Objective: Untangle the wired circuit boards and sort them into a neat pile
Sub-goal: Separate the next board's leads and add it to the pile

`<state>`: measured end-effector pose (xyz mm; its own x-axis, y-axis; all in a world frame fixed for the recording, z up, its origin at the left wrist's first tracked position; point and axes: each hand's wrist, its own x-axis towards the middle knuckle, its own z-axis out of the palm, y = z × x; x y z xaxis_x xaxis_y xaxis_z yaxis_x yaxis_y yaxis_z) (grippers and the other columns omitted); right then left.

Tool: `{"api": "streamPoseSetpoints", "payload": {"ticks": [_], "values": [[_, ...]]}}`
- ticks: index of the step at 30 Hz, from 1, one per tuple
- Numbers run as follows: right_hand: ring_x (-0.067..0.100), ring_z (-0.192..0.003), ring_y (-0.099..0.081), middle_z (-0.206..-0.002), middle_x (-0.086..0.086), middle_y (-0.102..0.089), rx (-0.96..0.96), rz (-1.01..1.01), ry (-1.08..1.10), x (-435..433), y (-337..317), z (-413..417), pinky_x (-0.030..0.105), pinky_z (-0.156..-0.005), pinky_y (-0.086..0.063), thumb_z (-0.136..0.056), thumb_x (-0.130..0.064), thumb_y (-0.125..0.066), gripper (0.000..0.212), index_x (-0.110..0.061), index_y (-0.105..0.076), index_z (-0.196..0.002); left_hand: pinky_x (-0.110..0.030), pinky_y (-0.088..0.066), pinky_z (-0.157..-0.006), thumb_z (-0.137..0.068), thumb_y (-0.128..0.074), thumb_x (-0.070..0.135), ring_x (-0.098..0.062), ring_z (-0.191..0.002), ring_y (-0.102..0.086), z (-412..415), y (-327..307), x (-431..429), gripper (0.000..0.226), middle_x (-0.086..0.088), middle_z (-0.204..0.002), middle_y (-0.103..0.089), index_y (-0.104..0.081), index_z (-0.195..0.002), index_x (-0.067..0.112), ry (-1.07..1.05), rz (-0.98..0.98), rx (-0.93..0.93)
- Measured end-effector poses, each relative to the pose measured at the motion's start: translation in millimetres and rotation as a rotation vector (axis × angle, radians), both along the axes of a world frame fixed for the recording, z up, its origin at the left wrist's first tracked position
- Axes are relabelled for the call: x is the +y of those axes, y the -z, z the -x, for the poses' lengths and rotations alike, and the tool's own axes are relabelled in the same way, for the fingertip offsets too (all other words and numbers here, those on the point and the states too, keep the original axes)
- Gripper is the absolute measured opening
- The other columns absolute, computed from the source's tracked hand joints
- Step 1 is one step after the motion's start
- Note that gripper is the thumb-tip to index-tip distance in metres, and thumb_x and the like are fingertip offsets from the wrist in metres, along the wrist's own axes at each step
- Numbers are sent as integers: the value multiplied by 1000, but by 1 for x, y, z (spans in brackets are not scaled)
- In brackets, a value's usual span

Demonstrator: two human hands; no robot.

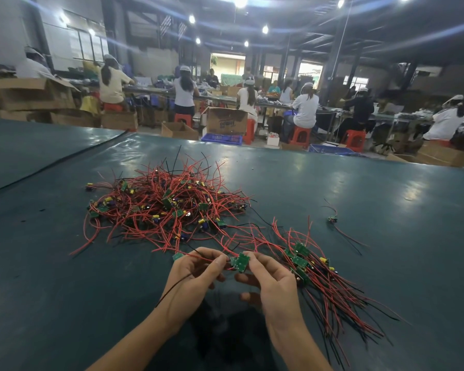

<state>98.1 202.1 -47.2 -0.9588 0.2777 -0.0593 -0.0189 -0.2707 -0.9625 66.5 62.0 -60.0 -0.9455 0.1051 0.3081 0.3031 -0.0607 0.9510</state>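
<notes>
A tangled heap of small green circuit boards with red and black wires (169,207) lies on the dark green table (51,277) ahead of me. To its right, a sorted pile of boards (303,263) rests with its wires trailing toward the near right. My right hand (268,279) pinches a small green board (240,262) between thumb and fingers. My left hand (198,274) pinches that board's red wire (198,257) just left of it; a black wire hangs below the wrist. Another board (177,256) lies by my left fingers.
One stray board with wires (332,219) lies apart at the right. A seam in the table cover (51,167) runs diagonally at the far left. Beyond the table's far edge (252,147), several people sit on red stools among cardboard boxes.
</notes>
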Motion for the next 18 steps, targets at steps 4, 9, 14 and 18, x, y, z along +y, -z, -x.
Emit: {"api": "streamPoseSetpoints", "payload": {"ticks": [4,9,14,18], "values": [[17,-70,-72,-77,-2,-74,37,-118,-22,0,1,-2,25,-44,-50,-88,-21,-67,11,-21,-76,-82,-22,-49,-51,-80,-69,24,-12,-57,-63,2,0,-1,6,-4,-71,-71,-73,-78,20,-64,-26,-24],[21,-54,-68,-68,9,-73,56,-229,-49,-2,3,-4,24,-39,-45,-81,-46,-66,26,-23,-68,-94,-21,-50,-51,-80,-72,15,-16,-61,-67,3,2,-2,4,-6,-74,-73,-74,-77,16,-87,-3,-11],[12,-64,-70,-72,1,-73,110,-418,8,-1,12,-1,28,-59,-59,-78,-44,-73,27,-26,-70,-98,-19,-49,-50,-80,-73,10,-17,-58,-67,2,1,-2,4,-8,-72,-73,-74,-80,13,-42,21,18],[7,-64,-69,-75,-11,-72,169,-540,114,3,14,1,18,-57,-53,-91,-31,-63,12,-28,-70,-83,-23,-48,-48,-81,-72,9,-20,-53,-64,2,2,-1,5,-11,-65,-70,-74,-80,13,-82,-5,1]]}}
